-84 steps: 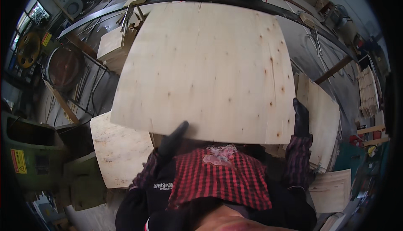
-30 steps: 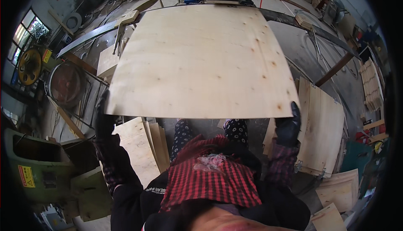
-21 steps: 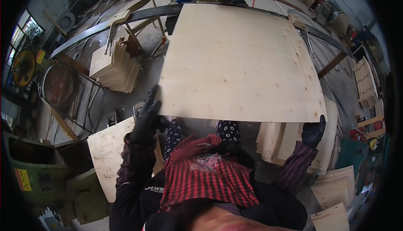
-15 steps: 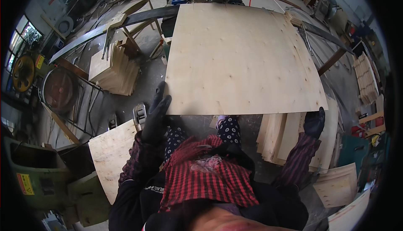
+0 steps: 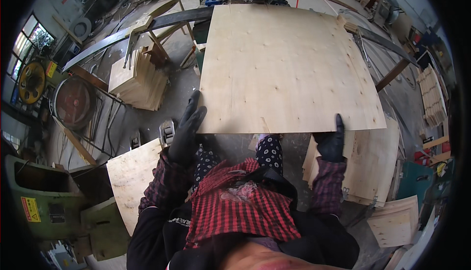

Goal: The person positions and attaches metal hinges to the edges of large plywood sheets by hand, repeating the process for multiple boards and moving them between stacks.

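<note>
1. The knotty plywood sheet (image 5: 289,66) spans my view from 12 toward 3 o'clock, broad face up. Its far edge overlaps the black beam (image 5: 181,18); I can't tell whether it rests there. Were it unsupported, I'd expect the far end to dip or sway.
2. The leaning plywood stack (image 5: 375,162) stands between 3 and 4 o'clock, partly hidden by the sheet's near right corner. Lowering that side could snag the corner on it.
3. At 8 o'clock I have a stained plywood panel (image 5: 127,176), just beside the left sleeve (image 5: 167,184). A dropped elbow could knock it.
4. The pile of cut boards (image 5: 137,83) sits near 10 o'clock, apart from the sheet. A wide leftward swing could clip it.
5. The left hand (image 5: 186,133), near 9 o'clock, has its gloved fingers extended by the sheet's near left corner. So loose a hold could let that corner slip.
6. Just past 3 o'clock, the right hand (image 5: 331,145) pinches the near edge, thumb on top. Off-centre load there could twist the sheet.
</note>
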`<state>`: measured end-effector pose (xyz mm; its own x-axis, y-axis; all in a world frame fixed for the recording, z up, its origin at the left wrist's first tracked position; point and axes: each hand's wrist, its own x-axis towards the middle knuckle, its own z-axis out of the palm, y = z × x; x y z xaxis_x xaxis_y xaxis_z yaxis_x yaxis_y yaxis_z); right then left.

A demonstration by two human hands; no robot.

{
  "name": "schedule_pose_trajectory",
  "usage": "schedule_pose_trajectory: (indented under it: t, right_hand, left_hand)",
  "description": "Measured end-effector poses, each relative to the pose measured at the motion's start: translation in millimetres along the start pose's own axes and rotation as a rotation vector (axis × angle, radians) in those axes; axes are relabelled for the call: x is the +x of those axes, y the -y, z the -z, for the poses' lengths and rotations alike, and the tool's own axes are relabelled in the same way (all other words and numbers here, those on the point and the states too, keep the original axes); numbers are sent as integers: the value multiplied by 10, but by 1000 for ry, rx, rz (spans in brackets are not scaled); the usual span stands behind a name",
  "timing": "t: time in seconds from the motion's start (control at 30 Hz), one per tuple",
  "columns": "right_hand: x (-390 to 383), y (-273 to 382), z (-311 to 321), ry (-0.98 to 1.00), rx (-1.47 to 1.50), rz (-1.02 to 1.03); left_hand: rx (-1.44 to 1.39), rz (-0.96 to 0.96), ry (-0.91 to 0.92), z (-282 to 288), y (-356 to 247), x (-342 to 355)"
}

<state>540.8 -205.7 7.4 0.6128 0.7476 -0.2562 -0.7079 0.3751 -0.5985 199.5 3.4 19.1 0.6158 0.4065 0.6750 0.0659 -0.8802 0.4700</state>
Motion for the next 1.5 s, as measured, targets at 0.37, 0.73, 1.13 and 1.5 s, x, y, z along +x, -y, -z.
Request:
schedule_pose_trajectory:
  t: [0.37,0.73,1.13,1.5]
  right_hand:
    - [92,-272,-37,17,111,-15]
    - [-800,-506,-32,201,-478,350]
    - [-1357,374,-1079,396,-613,924]
    - [-986,521,-2787,880,-2009,1961]
  left_hand:
    - [-923,1023,44,-176,879,898]
    - [-1037,1053,-361,-26,427,-120]
    - [-1015,535,-804,563,1633,301]
    - [-1642,1152,-851,-472,1627,-1189]
